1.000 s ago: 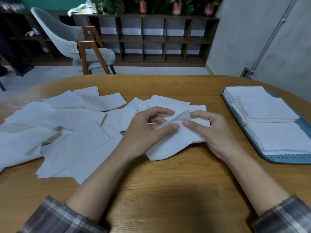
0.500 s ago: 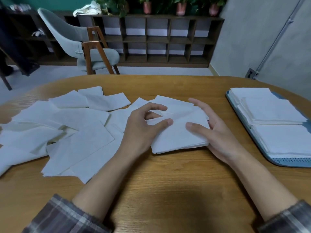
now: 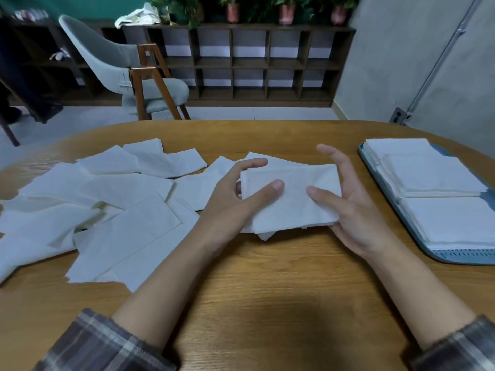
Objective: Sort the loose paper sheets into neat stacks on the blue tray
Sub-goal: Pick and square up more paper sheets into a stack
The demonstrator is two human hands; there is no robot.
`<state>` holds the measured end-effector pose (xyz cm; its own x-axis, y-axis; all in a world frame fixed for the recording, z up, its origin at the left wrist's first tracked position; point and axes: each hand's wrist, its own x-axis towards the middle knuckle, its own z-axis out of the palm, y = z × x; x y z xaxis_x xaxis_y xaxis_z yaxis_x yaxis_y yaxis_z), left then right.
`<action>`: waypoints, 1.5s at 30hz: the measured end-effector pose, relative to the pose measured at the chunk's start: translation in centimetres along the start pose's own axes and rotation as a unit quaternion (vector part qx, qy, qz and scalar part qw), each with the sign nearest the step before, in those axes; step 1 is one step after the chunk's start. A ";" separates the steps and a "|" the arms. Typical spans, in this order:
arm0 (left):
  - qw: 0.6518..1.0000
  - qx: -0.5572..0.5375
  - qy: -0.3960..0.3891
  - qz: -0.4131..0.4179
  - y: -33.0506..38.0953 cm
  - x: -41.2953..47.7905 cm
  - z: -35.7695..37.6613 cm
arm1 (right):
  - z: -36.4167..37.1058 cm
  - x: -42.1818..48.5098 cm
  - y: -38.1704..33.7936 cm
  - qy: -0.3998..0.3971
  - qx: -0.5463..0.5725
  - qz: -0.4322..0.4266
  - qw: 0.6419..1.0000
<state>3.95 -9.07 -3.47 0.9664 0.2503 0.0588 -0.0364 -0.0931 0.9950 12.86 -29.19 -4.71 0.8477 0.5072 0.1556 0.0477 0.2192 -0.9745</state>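
Head camera, looking down over both forearms. The left hand's fingers (image 3: 253,165) curl over the far left corner of a small bundle of sheets (image 3: 293,203), and its thumb presses down on top, so the left hand (image 3: 230,199) has that end clamped. On the other side the fingers (image 3: 336,162) stand nearly straight and close together, laid flat against the bundle's short right edge. That thumb rests on the top sheet, its tip near the left thumb but not touching it. The right hand (image 3: 356,212) looks to me like a stop to butt the edges square, not a grip.

The bundle lies face up between the palms. Its long axis runs from one hand to the other, across the person's front, with the short ends in the hands. Its right end points toward the blue tray (image 3: 455,257). One lower sheet pokes a corner out at the near edge, so I'd judge the squaring unfinished. Whether the bundle rests on the table (image 3: 267,285) or is held just off it, I cannot tell.

To the left, the loose sheets (image 3: 112,207) lie scattered and overlapping at all angles, near the left hand. On the tray, well to the right, three stacks (image 3: 439,178) lie flat, with the middle one overlapping the far one. Much sorting is left.
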 end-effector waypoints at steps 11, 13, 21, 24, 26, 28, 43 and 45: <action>0.979 0.176 0.031 0.102 -2.1 0.7 0.2 | -0.6 -0.1 0.2 0.039 -0.239 -0.039 0.969; 0.954 0.267 0.033 0.134 -2.6 0.8 0.2 | -1.0 0.1 0.1 0.095 -0.258 -0.056 0.960; 0.899 0.401 -0.042 0.171 -4.2 0.7 0.6 | -1.7 0.4 0.6 0.162 -0.274 -0.062 0.946; 0.891 0.419 -0.027 0.171 -4.4 0.7 0.8 | -1.7 0.5 0.6 0.182 -0.272 -0.059 0.943; 0.894 0.418 -0.017 0.162 -4.5 0.7 0.9 | -1.7 0.5 0.8 0.183 -0.273 -0.062 0.943; 0.902 0.404 -0.007 0.152 -4.5 0.8 0.9 | -1.7 0.5 0.9 0.176 -0.275 -0.065 0.943; 0.906 0.357 -0.012 0.226 -3.7 0.5 0.9 | -1.5 0.3 0.8 0.146 -0.286 -0.084 0.943; 0.924 0.308 -0.025 0.227 -3.0 0.0 1.0 | -1.5 0.4 0.8 0.138 -0.288 -0.086 0.944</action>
<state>4.30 -9.81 -6.52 0.8979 0.0066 0.4401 -0.3049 -0.7117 0.6328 14.02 -30.11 -5.72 0.9026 0.2510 0.3497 0.4096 -0.2510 -0.8771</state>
